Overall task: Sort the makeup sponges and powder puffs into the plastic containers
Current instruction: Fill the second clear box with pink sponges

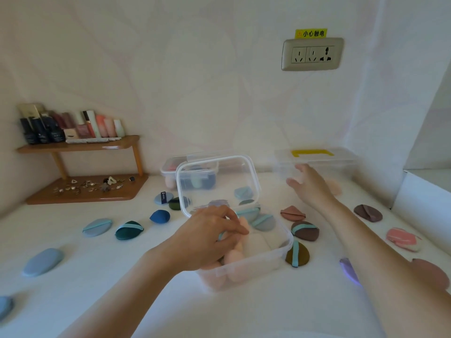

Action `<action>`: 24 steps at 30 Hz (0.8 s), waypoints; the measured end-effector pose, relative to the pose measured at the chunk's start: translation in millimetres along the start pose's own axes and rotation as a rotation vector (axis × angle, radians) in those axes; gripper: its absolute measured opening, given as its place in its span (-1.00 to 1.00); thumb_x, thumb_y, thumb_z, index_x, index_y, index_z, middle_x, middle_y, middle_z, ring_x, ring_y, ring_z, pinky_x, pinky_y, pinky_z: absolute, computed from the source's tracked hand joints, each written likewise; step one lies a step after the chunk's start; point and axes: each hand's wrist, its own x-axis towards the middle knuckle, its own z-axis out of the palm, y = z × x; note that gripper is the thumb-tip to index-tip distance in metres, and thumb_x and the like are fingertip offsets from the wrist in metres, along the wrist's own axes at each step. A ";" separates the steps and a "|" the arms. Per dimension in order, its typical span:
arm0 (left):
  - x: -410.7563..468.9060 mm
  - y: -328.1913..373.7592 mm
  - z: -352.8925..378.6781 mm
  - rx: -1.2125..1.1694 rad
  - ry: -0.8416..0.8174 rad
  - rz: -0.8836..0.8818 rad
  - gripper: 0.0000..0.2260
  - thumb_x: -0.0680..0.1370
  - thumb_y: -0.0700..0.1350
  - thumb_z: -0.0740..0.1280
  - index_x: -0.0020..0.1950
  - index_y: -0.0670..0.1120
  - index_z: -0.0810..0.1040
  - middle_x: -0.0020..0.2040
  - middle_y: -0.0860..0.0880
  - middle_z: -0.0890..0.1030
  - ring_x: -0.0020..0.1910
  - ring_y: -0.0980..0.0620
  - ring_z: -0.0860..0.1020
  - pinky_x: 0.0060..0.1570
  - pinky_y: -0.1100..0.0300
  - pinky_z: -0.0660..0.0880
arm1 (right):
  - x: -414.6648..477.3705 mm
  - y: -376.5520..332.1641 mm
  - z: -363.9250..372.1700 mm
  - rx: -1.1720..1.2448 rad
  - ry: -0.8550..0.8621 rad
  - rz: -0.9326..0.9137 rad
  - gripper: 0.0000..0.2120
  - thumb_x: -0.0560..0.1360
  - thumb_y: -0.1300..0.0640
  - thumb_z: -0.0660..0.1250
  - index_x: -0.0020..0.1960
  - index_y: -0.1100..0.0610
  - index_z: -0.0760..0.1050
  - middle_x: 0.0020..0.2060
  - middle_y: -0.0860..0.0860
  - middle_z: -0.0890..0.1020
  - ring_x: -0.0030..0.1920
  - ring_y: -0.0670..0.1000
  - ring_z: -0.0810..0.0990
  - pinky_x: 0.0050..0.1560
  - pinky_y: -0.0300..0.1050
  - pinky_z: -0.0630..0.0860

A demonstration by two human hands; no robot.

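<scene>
A clear plastic container point(268, 256) stands in the middle with its lid point(217, 184) tilted up behind it. Pink makeup sponges and a few strapped puffs lie inside. My left hand point(210, 237) reaches into it, fingers closed on a pink sponge point(244, 225). My right hand point(310, 186) stretches to the back right, fingers spread and empty, just short of a pink sponge point(334, 187). Powder puffs lie scattered around: blue point(42, 261), dark green point(128, 230), brown point(305, 230), olive point(297, 257), pink point(402, 239).
A second clear container point(168, 168) with sponges sits behind the lid. A closed box with a yellow handle point(313, 152) stands at the back right. A wooden shelf point(80, 145) holds cosmetics, with jewellery beneath. A wall socket point(312, 53) is above, and a white box point(424, 198) is at the right.
</scene>
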 end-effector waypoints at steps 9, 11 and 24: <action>-1.3 -0.1 -0.7 -0.005 0.005 -0.020 -0.75 0.59 0.06 0.17 0.21 0.22 0.53 0.23 0.20 0.41 0.20 0.18 0.33 0.13 0.34 0.21 | 4.0 19.5 11.2 -0.316 0.026 0.023 -0.54 0.58 0.17 0.20 0.46 0.16 0.25 0.36 0.20 0.28 0.29 0.21 0.36 0.28 0.03 0.34; -1.4 0.6 -1.4 -0.001 0.008 -0.023 -0.75 0.59 0.05 0.17 0.22 0.21 0.52 0.24 0.19 0.41 0.21 0.18 0.33 0.13 0.35 0.20 | -0.1 15.5 9.8 -0.321 0.054 0.022 -0.59 0.56 0.21 0.23 0.40 0.18 0.33 0.30 0.19 0.30 0.22 0.19 0.41 0.22 -0.02 0.39; -2.7 -1.3 1.1 -0.024 0.045 -0.044 -0.76 0.58 0.03 0.19 0.20 0.19 0.54 0.15 0.21 0.40 0.16 0.16 0.36 0.13 0.32 0.26 | -53.1 -57.0 -45.8 0.707 -0.565 -0.198 -0.76 0.41 0.25 0.41 0.08 0.13 0.58 0.00 0.14 0.67 -0.05 0.09 0.67 -0.10 -0.18 0.62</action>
